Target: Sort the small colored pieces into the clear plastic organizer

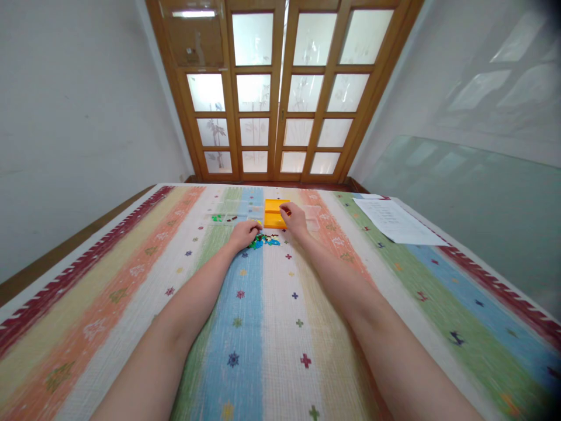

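A small heap of blue, green, yellow and dark pieces (268, 240) lies on the striped tablecloth. My left hand (245, 234) rests at its left edge, fingers curled together; whatever they hold is too small to name. Behind the heap is a yellow-orange tray (275, 221) with a bar across its middle. Over the right side of this tray, my right hand (295, 220) has its fingers drawn into a pinch, and I cannot make out what is in it. To the left, a clear compartment box (224, 223) contains green pieces (217, 218) and dark brown pieces (232, 218).
Another clear container (312, 218) shows to the right of the yellow-orange tray, partly behind my right hand. Printed paper sheets (397, 221) lie at the table's right side. The striped tablecloth (280, 327) covers the table; beyond its far edge stand wood-framed glass doors (277, 88).
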Motion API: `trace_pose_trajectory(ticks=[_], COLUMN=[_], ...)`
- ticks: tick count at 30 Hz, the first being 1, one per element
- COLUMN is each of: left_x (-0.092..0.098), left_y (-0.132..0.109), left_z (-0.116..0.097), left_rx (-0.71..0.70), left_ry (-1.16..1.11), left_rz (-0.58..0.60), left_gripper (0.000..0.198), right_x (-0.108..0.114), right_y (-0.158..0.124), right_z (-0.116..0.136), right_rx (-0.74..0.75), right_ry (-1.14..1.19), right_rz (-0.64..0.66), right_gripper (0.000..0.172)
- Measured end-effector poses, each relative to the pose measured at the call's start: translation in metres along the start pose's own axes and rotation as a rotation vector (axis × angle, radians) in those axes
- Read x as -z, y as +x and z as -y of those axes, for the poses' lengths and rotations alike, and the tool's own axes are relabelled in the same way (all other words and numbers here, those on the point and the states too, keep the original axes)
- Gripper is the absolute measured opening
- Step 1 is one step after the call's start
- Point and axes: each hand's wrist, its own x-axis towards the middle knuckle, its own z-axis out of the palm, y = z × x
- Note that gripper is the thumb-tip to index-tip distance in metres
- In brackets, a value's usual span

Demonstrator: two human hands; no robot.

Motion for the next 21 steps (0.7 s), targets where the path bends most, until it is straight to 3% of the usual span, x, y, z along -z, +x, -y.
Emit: trace_pose_trajectory(ticks=[11,15,17,21], left_x=[-0.007,-0.006,-0.004,-0.002], left_y=[-0.001,-0.005,-0.007,-0.013], left_z=[-0.008,-0.011,-0.015,-0.027], left_rx=[-0.031,-0.049,-0.049,-0.12], left_ry=[0.053,0.119,0.144,0.191], left_rz=[-0.001,-0.028,-0.033,0.017], left_gripper=[0.029,0.029,0.028,0.024], right_x=[-0.001,0.004,0.009,0.019], right_y=[-0.001,0.002,0.005,0.009], right_z=[0.003,0.004,0.007,0.021], right_rx=[0.106,0.042,0.02,0.115], right_ry=[-0.068,-0.145,-0.164,-0.194], right_rz=[0.015,0.014,0.075,0.339], right_gripper=[0.022,0.037,0.036,0.021])
